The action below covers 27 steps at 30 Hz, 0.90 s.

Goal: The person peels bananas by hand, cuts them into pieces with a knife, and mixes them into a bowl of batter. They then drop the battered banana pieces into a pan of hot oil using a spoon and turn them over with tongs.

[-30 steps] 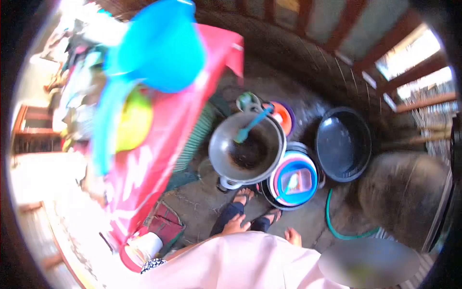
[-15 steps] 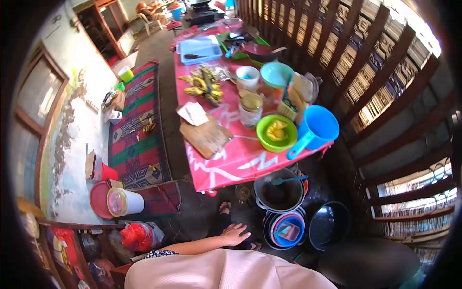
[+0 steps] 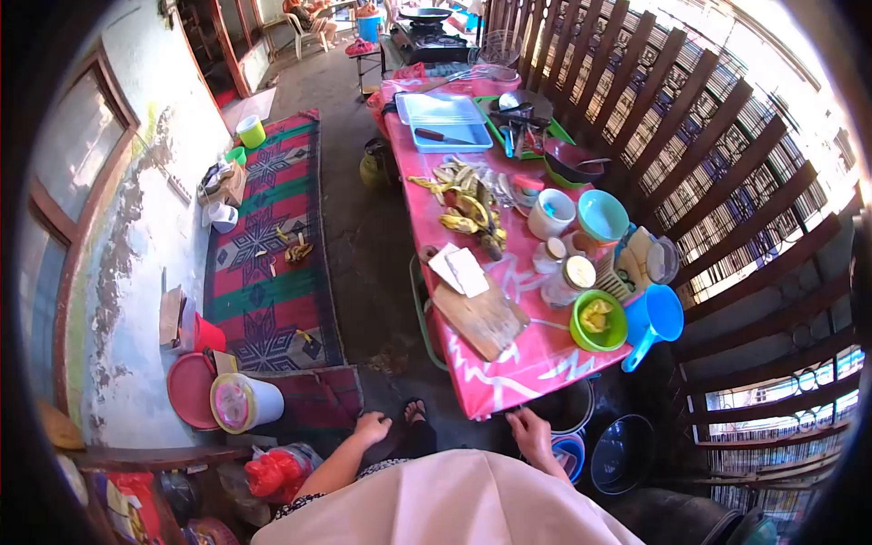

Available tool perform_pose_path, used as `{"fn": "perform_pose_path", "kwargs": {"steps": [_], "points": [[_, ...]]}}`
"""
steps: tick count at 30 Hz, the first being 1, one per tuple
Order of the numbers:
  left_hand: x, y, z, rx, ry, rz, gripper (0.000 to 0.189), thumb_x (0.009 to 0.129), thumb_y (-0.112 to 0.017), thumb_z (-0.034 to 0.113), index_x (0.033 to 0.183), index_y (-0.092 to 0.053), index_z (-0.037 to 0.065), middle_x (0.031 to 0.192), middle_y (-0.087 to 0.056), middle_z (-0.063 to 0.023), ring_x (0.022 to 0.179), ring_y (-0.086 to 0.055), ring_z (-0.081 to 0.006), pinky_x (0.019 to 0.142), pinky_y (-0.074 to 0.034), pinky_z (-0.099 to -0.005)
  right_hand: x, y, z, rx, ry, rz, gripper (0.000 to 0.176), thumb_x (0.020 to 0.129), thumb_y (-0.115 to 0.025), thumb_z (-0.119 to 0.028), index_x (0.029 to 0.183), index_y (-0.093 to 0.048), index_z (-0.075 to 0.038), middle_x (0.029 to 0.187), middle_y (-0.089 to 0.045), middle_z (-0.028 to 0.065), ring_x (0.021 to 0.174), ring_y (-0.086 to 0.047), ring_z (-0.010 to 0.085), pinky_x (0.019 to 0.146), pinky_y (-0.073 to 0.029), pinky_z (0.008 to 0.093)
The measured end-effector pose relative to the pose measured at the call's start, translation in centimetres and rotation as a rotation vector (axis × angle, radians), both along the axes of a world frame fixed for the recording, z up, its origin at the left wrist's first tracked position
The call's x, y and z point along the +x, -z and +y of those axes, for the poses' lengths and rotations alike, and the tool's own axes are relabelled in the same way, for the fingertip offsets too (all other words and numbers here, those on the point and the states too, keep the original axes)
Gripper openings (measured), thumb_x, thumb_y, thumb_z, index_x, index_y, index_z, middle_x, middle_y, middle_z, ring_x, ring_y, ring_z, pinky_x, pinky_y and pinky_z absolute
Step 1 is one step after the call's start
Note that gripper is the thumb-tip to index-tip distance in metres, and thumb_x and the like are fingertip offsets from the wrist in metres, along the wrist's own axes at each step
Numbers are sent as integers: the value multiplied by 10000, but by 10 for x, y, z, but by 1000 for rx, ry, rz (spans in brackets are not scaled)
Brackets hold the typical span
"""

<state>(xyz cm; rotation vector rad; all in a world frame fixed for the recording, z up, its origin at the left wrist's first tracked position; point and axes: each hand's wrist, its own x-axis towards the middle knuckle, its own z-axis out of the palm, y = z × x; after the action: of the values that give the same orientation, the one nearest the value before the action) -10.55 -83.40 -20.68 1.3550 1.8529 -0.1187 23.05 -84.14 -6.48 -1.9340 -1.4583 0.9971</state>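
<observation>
Both hands are empty, the left hand (image 3: 372, 425) hanging loosely open over the floor and the right hand (image 3: 530, 429) relaxed just beside the desk's (image 3: 509, 377) near edge, where the cutting board (image 3: 481, 318), green bowl (image 3: 599, 321) and blue jug (image 3: 656, 318) sit untouched.

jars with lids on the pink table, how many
2: a smaller jar and a larger jar side by side, between the white cup and green bowl; clutter further up may hide more.

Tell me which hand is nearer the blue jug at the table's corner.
Right. The right hand hangs by the near edge of the table, below-left of the blue jug in the picture. The left hand is farther off, beyond the table's other corner.
</observation>
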Motion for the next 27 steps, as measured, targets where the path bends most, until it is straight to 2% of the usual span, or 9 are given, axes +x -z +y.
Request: {"fn": "perform_pose_path", "kwargs": {"steps": [2, 5, 9, 10, 13, 16, 18, 24, 27], "points": [[-26, -17, 19, 62, -161, -28, 395, 796, -527, 325, 1078, -566, 51, 1071, -567, -163, 1024, -526, -289, 885, -404, -355, -32, -2, 48, 264, -44, -30, 115, 792, -545, -122, 808, -570, -11, 707, -579, 187, 676, -576, 353, 581, -442, 380], [-53, -29, 34, 123, -347, -56, 348, 800, -548, 282, 1053, -575, 46, 1020, -592, -156, 972, -558, -266, 847, -425, -334, -61, 3, 122, 362, -83, -56, 140, 768, -531, -58, 901, -564, -30, 863, -556, 195, 820, -542, 370, 684, -436, 401], [-72, -24, 24, 155, -494, -116, 323, 802, -566, 270, 1033, -580, 45, 964, -614, -130, 905, -586, -224, 802, -440, -309, -85, 3, 198, 396, -45, -254, 572, 728, -609, -226, 1187, -389, 33, 1147, -454, 236, 1062, -426, 384, 895, -349, 425], [-73, -27, 17, 158, -498, -112, 323, 802, -566, 270, 1033, -580, 45, 964, -614, -130, 905, -586, -224, 802, -440, -309, -87, 9, 213, 399, -49, -250, 572, 728, -609, -226, 1187, -389, 33, 1147, -454, 236, 1062, -426, 384, 895, -349, 425], [-80, -18, -20, 123, -515, -84, 333, 794, -559, 299, 1021, -591, 56, 966, -611, -140, 916, -583, -244, 810, -436, -321, -93, 29, 249, 353, -19, -215, 863, 666, -668, -365, 1291, -234, 43, 1252, -372, 228, 1163, -348, 374, 980, -281, 414], [-110, 39, -80, 82, -454, -57, 357, 785, -536, 348, 995, -608, 69, 962, -612, -145, 926, -579, -267, 821, -430, -348, -96, 23, 257, 346, -54, -283, 895, 665, -659, -411, 1318, -209, 5, 1274, -342, 232, 1182, -332, 358, 982, -275, 432], [-134, 98, -124, -128, -391, -38, 360, 781, -530, 361, 974, -619, 71, 947, -617, -145, 920, -582, -270, 819, -430, -362, -99, 25, 265, 327, -73, -304, 933, 645, -671, -431, 1328, -197, -10, 1284, -332, 205, 1187, -319, 352, 986, -258, 449], [-137, 91, -131, -201, -435, -88, 346, 775, -544, 355, 951, -629, 70, 932, -622, -146, 911, -587, -268, 812, -435, -355, -88, 15, 286, 268, -302, -352, 961, 598, -690, -456, 1338, -207, -78, 1222, -389, 188, 1144, -359, 350, 968, -285, 449], [-126, 67, -89, -125, -402, -69, 353, 779, -546, 353, 985, -615, 74, 951, -619, -140, 920, -584, -261, 816, -436, -346, -71, 14, 274, 229, -301, -331, 933, 595, -697, -425, 1329, -230, -87, 1172, -421, 193, 1099, -389, 358, 931, -318, 436]]}}
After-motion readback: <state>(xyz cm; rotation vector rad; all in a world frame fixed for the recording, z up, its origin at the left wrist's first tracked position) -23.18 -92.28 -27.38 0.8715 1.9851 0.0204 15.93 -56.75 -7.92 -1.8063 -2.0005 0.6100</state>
